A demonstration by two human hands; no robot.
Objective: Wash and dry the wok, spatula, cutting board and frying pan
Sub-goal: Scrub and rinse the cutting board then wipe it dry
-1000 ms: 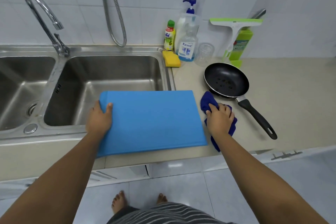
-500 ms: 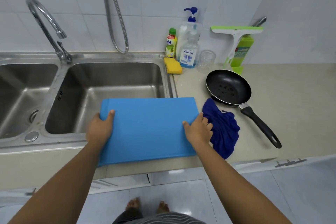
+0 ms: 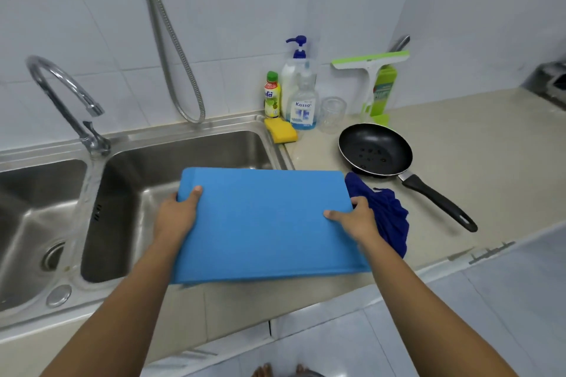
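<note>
A blue cutting board (image 3: 263,223) is held level over the counter's front edge and the right sink basin. My left hand (image 3: 176,217) grips its left edge, thumb on top. My right hand (image 3: 355,219) grips its right edge, thumb on top and fingers underneath. A dark blue cloth (image 3: 389,217) lies crumpled on the counter just right of the board. A black frying pan (image 3: 375,148) sits behind the cloth, its handle (image 3: 438,203) pointing to the front right. No wok or spatula is in view.
A double steel sink (image 3: 196,150) with a curved tap (image 3: 61,92) and a hanging hose fills the left. Behind the counter stand a yellow sponge (image 3: 280,131), soap bottles (image 3: 298,89), a glass (image 3: 332,113) and a green squeegee (image 3: 370,76).
My right hand let go of the blue cloth and moved left to take the board's right edge. The board has since lifted off the counter, held by both hands.
</note>
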